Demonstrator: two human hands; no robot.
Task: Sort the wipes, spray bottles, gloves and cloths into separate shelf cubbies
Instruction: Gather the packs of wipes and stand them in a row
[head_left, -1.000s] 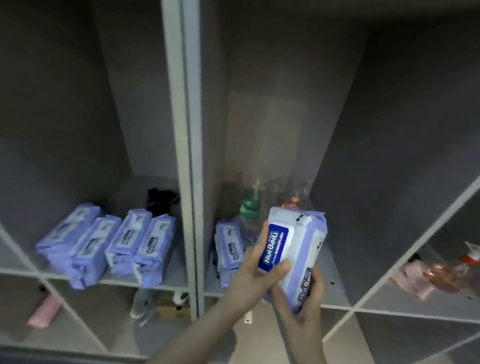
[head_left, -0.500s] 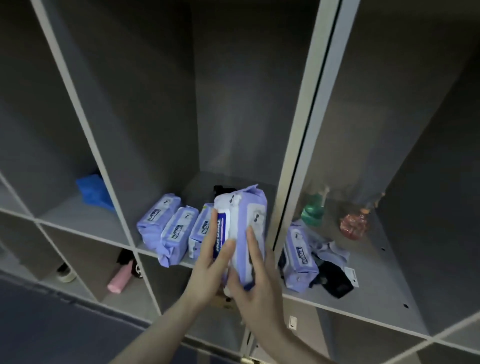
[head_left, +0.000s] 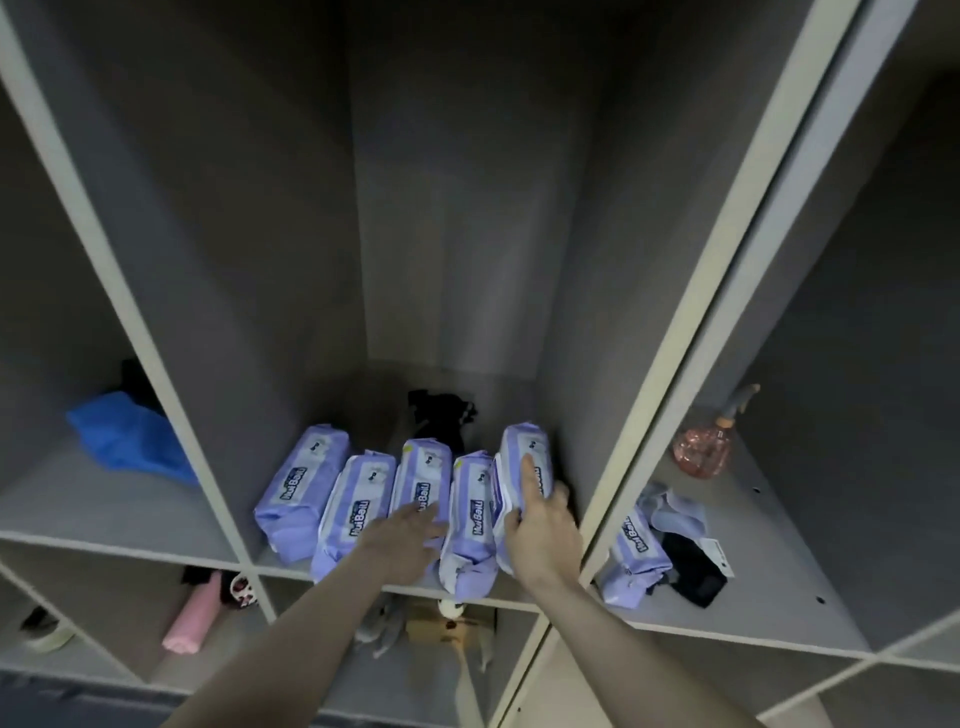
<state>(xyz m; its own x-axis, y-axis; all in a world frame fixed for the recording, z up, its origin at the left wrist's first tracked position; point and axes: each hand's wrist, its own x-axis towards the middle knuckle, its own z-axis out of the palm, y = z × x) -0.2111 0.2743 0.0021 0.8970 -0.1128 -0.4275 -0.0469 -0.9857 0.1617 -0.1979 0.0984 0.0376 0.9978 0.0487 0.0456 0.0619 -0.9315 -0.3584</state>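
**A:** ok so what's closest to the camera here?

**B:** two bare forearms coming up from the bottom edge. The right hand (head_left: 540, 525) is on the rightmost wipes pack (head_left: 522, 467) in the middle cubby (head_left: 457, 374). Index finger lies straight along the top face, thumb and the other fingers wrap its near end, so it's gripping that pack. The left hand (head_left: 402, 535) is flat, fingers straight and relaxed, resting across the near ends of the third pack (head_left: 421, 473) and partly the fourth pack (head_left: 470, 514). Not gripping anything.

**A:** how many packs in that cubby?

**B:** five purple-and-white ones side by side, long ways front to back. The first pack (head_left: 304, 488) is far left, the second pack (head_left: 353, 509) next to it. The held one sits tight against the cubby's right wall and a bit higher than its neighbours.

**A:** anything behind them?

**B:** a black bundle (head_left: 441, 415) at the back, can't tell if it's gloves or a cloth.

**A:** other cubbies?

**B:** right one has another wipes pack (head_left: 636, 556) at the front, touching a pale cloth (head_left: 675, 512) and a black item (head_left: 693, 569), with a pinkish spray bottle (head_left: 701, 452) further back. Left one has something blue (head_left: 130, 441). Below left, a pink roll (head_left: 189, 621) lies in the lower cubby.
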